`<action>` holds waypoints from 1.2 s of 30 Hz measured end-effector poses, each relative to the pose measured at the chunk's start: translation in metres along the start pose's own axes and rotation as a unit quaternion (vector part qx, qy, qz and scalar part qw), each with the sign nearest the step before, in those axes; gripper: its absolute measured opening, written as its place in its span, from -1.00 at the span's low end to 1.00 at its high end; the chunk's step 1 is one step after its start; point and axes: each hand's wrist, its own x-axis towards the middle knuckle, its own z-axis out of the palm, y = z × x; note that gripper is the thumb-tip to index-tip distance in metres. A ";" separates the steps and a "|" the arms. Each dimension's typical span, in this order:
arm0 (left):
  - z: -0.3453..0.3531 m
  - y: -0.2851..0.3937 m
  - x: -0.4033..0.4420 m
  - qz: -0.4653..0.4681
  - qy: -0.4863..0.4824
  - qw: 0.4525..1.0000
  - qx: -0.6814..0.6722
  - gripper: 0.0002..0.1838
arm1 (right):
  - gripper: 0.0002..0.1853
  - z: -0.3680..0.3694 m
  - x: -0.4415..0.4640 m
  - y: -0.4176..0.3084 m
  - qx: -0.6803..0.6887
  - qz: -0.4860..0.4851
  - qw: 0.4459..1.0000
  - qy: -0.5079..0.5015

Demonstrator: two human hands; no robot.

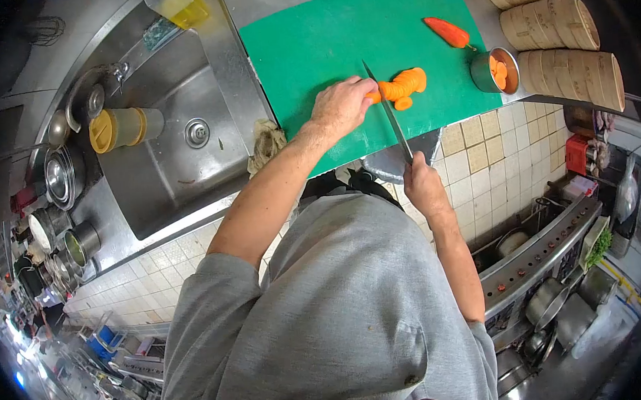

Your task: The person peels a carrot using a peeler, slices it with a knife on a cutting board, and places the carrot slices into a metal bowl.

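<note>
My left hand [342, 107] is closed on the uncut end of a carrot [374, 95], its fingertips bent against it. In my right hand [425, 183] is the handle of a kitchen knife [392, 121]. The blade lies across the carrot right beside my left fingers. To the right of the blade, carrot slices [407, 83] lean on one another in a row, with a loose one in front. All this rests on a green cutting board [310, 45]. A red pepper [448, 32] lies at the board's far right. Carrot slices also sit in a metal cup [484, 73].
Bamboo steamers [557, 23] are stacked at the right. A steel sink [177, 165] lies left of the board, with a yellow-lidded container [119, 130] in it. A crumpled cloth [266, 146] is between sink and board. Stove and pots [543, 303] stand lower right.
</note>
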 end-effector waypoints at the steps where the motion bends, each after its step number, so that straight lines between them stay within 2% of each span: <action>1: -0.001 0.000 0.000 0.000 -0.001 1.000 -0.001 -0.75 | -0.83 -0.002 -0.004 -0.002 0.000 0.001 1.000 0.000; 9: -0.007 0.006 0.000 -0.024 -0.026 0.999 0.014 -0.74 | -0.84 -0.003 -0.017 -0.007 0.005 -0.007 1.000 0.014; 12: -0.001 0.001 -0.001 -0.012 0.001 1.000 0.004 -0.76 | -0.86 0.006 -0.012 -0.005 0.019 0.002 1.000 -0.002; 15: -0.002 0.002 -0.001 -0.017 -0.014 1.000 -0.001 -0.76 | -0.86 0.023 0.007 0.010 -0.001 0.000 1.000 -0.021; 28: -0.006 0.003 -0.002 -0.016 -0.007 1.000 -0.003 -0.78 | -0.84 -0.008 -0.017 -0.010 -0.004 -0.013 1.000 0.005; 36: -0.004 0.004 -0.007 -0.016 -0.008 1.000 -0.007 -0.77 | -0.86 0.019 0.004 0.010 -0.001 0.003 1.000 -0.017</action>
